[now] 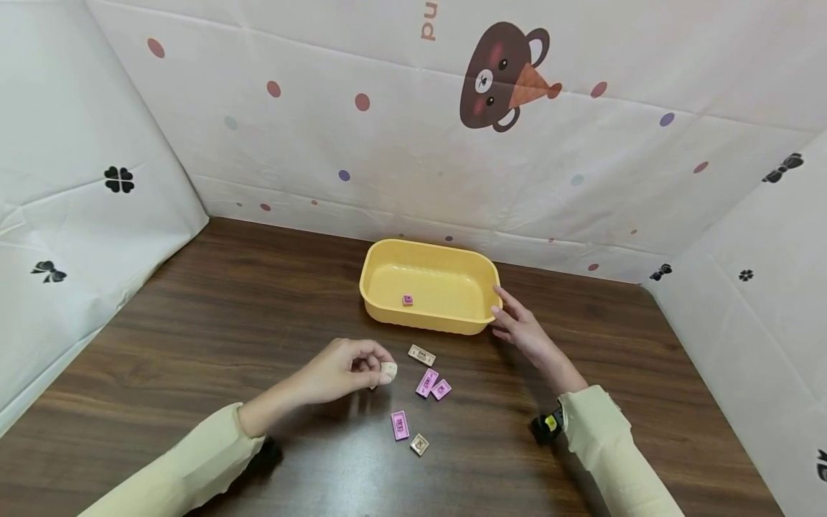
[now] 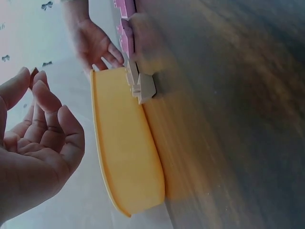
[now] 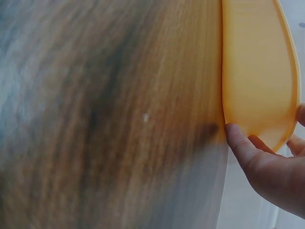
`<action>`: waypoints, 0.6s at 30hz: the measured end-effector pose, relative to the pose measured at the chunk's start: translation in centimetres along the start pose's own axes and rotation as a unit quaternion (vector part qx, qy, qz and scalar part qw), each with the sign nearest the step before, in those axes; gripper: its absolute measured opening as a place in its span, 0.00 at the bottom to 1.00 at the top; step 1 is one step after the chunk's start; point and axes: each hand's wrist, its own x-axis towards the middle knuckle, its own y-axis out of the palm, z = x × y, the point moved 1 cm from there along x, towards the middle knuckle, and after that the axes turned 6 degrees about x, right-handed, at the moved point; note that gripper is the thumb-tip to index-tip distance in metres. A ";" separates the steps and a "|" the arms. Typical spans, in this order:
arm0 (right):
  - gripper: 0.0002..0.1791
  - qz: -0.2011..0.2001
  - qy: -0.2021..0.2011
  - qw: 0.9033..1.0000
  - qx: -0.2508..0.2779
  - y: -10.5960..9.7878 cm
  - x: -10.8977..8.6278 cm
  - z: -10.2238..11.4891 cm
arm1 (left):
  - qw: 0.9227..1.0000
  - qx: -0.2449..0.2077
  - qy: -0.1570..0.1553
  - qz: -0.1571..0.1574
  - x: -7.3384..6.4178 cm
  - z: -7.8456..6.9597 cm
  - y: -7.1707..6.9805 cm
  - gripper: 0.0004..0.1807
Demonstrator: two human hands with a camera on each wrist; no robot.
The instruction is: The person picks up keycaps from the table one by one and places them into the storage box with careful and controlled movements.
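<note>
My left hand [image 1: 352, 370] pinches a small cream square tile [image 1: 389, 369] between thumb and fingertips, above the table and in front of the basin. In the left wrist view the tile [image 2: 33, 78] shows edge-on as a dark sliver between the fingertips. A yellow plastic basin [image 1: 420, 319] stands near the back wall with one small pink tile [image 1: 407, 300] inside. At its right end my right hand [image 1: 525, 332] grips the corner, fingertips over the rim. The right wrist view has the thumb [image 3: 245, 148] low against the basin's outer wall.
Between my hands lie a long beige tile [image 1: 422, 355], a pink oblong tile [image 1: 427, 382] beside a pink square tile [image 1: 441, 389], another pink oblong [image 1: 400, 425] and a beige square [image 1: 419, 444]. White patterned cloth walls [image 1: 400, 143] enclose the dark wooden table [image 1: 271, 287].
</note>
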 end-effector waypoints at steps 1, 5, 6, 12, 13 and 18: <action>0.31 0.000 -0.001 1.000 0.000 0.0 0.0 0.0 | 1.000 -0.003 0.001 -0.004 0.1 0.0 -0.1 0.09; 0.31 0.001 -0.002 1.000 -0.001 0.0 0.0 0.0 | 1.000 0.005 0.000 -0.021 0.3 0.2 -0.2 0.09; 0.31 0.001 -0.002 1.000 -0.001 0.0 0.0 0.0 | 1.000 0.007 -0.001 -0.025 0.4 0.2 -0.3 0.09; 0.31 0.002 -0.002 1.000 -0.003 -0.1 0.0 0.0 | 0.999 0.004 -0.006 -0.040 0.9 0.5 -0.4 0.09; 0.31 0.002 -0.002 1.000 -0.004 -0.1 0.0 -0.1 | 0.999 0.003 -0.006 -0.042 1.0 0.5 -0.4 0.09; 0.31 0.003 0.000 1.000 -0.006 -0.2 0.0 -0.1 | 0.999 0.001 -0.016 -0.050 1.3 0.5 -0.5 0.10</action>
